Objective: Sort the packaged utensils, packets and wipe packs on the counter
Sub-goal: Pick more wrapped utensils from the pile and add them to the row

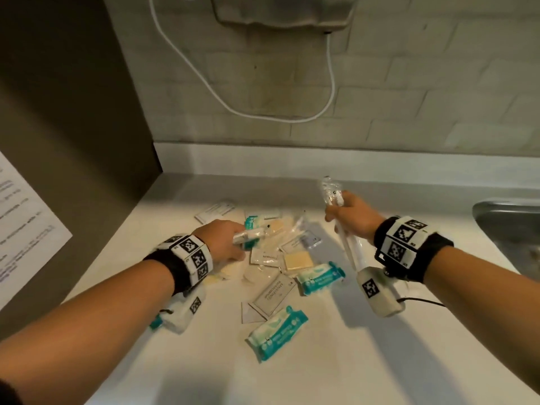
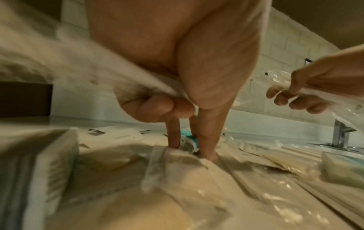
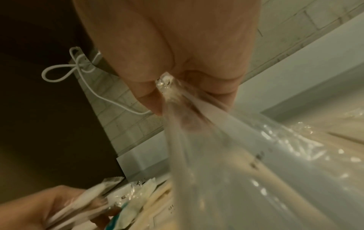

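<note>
Right hand [image 1: 352,217] raised above the surface [image 1: 380,361], fingers [image 2: 283,99] clenched round clear-wrapped utensils [image 1: 344,229] held upright, right of the pile. Left hand [image 1: 223,239] down on the pile's left side, two fingers [image 2: 174,133] extended to the packets [image 1: 274,293], the others gripping a wrapped pack [image 1: 248,235]. Teal wipe packs [image 1: 277,331] lying near and right of the pile. Sink [image 1: 511,226] at far right.
</note>
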A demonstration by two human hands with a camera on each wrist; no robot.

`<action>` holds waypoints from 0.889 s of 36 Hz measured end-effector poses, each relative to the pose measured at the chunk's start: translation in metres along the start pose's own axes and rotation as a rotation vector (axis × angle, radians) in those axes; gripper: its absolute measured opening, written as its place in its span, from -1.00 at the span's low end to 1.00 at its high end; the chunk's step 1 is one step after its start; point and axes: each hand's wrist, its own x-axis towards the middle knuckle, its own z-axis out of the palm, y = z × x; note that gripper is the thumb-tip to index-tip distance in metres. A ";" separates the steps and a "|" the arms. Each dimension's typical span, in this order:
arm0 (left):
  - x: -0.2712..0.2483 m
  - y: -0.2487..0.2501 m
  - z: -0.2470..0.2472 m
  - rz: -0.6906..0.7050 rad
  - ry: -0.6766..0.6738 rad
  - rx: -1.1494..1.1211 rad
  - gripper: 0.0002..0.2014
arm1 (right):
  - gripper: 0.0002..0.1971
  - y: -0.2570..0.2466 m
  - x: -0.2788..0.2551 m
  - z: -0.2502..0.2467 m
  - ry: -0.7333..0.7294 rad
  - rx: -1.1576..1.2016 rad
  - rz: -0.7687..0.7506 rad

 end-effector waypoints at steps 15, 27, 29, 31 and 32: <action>0.010 0.018 -0.016 -0.011 0.103 -0.065 -0.84 | -0.74 -0.019 0.002 0.022 -0.098 0.015 -0.012; 0.063 0.105 0.009 -0.038 0.005 -0.204 -0.62 | -0.72 0.000 0.002 0.002 -0.019 0.003 0.039; 0.070 0.111 0.009 -0.046 0.001 -0.160 -0.64 | -0.79 0.008 0.000 -0.002 -0.032 -0.009 0.042; 0.074 0.113 0.008 -0.062 0.005 -0.116 -0.65 | -0.78 0.017 -0.002 -0.007 -0.066 -0.047 0.033; 0.076 0.112 0.008 -0.072 0.011 -0.115 -0.65 | -0.75 0.021 -0.002 -0.009 -0.083 -0.072 0.030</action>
